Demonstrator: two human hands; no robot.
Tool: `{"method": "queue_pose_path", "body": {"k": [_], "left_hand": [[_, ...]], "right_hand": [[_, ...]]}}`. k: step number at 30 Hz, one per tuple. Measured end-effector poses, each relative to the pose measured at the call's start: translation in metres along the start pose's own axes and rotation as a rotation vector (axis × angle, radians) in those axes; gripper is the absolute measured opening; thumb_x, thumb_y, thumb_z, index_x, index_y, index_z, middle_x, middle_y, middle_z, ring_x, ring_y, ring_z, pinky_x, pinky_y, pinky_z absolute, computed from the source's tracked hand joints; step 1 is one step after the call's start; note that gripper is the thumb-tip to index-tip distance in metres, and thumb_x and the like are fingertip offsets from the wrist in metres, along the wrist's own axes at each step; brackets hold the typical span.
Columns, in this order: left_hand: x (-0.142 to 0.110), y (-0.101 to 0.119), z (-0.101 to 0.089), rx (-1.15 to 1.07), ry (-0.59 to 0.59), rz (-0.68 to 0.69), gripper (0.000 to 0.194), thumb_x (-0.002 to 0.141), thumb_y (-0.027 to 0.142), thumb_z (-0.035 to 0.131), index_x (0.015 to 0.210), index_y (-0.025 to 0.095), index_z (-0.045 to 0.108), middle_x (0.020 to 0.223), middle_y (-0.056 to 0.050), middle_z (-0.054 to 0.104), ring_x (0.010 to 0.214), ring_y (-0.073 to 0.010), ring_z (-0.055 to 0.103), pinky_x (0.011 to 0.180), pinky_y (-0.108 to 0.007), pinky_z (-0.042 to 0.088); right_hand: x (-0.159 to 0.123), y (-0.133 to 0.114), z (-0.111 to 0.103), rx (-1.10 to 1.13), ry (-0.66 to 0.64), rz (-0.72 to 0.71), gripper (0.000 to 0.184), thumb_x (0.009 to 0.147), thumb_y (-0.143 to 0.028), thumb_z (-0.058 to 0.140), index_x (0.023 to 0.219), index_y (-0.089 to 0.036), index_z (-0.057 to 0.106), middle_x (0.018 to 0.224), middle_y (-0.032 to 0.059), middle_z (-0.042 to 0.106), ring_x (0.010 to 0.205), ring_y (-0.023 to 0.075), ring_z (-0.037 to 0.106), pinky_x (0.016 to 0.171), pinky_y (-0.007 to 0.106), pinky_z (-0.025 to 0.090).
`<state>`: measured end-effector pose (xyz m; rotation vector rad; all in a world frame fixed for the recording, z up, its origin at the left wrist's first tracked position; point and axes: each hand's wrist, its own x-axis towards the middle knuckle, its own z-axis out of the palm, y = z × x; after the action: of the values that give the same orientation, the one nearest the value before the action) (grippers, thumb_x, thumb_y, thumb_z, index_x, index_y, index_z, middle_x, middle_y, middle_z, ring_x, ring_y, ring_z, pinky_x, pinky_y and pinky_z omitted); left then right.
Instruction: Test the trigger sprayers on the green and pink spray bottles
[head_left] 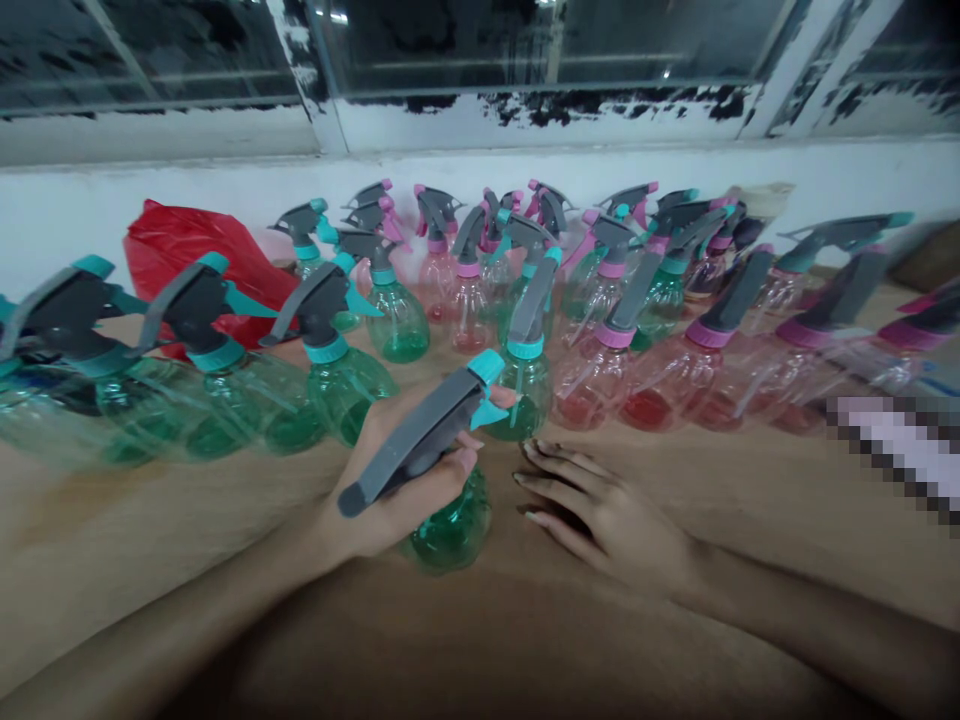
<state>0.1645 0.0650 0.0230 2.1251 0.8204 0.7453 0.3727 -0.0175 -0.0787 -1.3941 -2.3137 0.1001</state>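
Observation:
My left hand [409, 490] is closed round the neck of a green spray bottle [450, 530] at the front of the table. The bottle has a grey trigger head with a turquoise nozzle that points away to the right, and its neck is hidden by my fingers. Right of it, my right hand [592, 500] rests on the table with its fingers spread, holding nothing. Just beyond my hands stands another green spray bottle [525, 385] with a turquoise collar.
Green spray bottles [210, 410] line up on the left, and pink spray bottles [649, 390] on the right. More bottles stand behind them. A red plastic bag [202, 250] lies at the back left, before a white wall [67, 210] under windows. A pixelated patch covers the right edge.

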Motion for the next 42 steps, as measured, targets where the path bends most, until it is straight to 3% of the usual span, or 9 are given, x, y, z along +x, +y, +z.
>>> {"method": "queue_pose_path", "body": {"k": [9,16,20,27,36,42], "left_hand": [[0.001,0.001,-0.001,-0.026,0.047,0.026,0.02,0.066,0.022,0.051,0.083,0.025,0.061,0.071,-0.002,0.063,0.064,-0.0206,0.061,0.062,-0.034,0.052],[0.0,0.001,-0.001,-0.022,0.011,0.032,0.025,0.067,0.022,0.049,0.089,0.026,0.062,0.073,-0.001,0.065,0.067,-0.02,0.063,0.065,-0.033,0.053],[0.0,-0.001,-0.001,-0.022,0.035,0.016,0.018,0.065,0.022,0.05,0.08,0.025,0.06,0.073,-0.002,0.065,0.067,-0.0205,0.063,0.065,-0.034,0.053],[0.003,0.003,-0.004,-0.005,-0.034,0.055,0.022,0.062,0.016,0.048,0.077,0.025,0.06,0.073,-0.001,0.064,0.07,-0.0206,0.064,0.069,-0.035,0.053],[0.003,0.005,-0.011,0.155,-0.082,0.078,0.02,0.07,0.024,0.044,0.078,0.026,0.062,0.069,-0.001,0.062,0.058,-0.0185,0.057,0.06,-0.033,0.051],[0.003,0.005,-0.007,0.058,-0.052,0.11,0.023,0.072,0.021,0.047,0.087,0.026,0.063,0.077,-0.002,0.062,0.071,-0.0195,0.061,0.067,-0.032,0.051]], "right_hand": [[0.001,-0.001,-0.002,0.011,0.009,0.001,0.033,0.09,-0.028,0.046,0.121,-0.019,0.054,0.129,0.0078,0.053,0.126,0.0215,0.04,0.104,0.044,0.037],[0.0,-0.001,-0.001,0.0,0.02,-0.008,0.034,0.09,-0.029,0.046,0.122,-0.019,0.053,0.13,0.008,0.053,0.126,0.022,0.041,0.103,0.045,0.037],[0.001,-0.002,-0.002,-0.002,0.019,-0.007,0.034,0.09,-0.028,0.046,0.121,-0.019,0.054,0.128,0.0079,0.054,0.126,0.0219,0.04,0.103,0.044,0.038],[0.001,-0.002,-0.001,-0.011,0.034,-0.027,0.033,0.089,-0.027,0.047,0.121,-0.02,0.055,0.128,0.0082,0.054,0.125,0.0222,0.041,0.102,0.044,0.04],[0.0,-0.001,0.001,-0.044,0.026,-0.041,0.035,0.091,-0.028,0.045,0.123,-0.019,0.053,0.129,0.0081,0.053,0.126,0.0226,0.041,0.102,0.044,0.039],[0.0,-0.001,0.002,-0.053,0.022,-0.045,0.034,0.091,-0.028,0.044,0.122,-0.017,0.054,0.13,0.0092,0.053,0.126,0.0226,0.04,0.102,0.043,0.039]]}}
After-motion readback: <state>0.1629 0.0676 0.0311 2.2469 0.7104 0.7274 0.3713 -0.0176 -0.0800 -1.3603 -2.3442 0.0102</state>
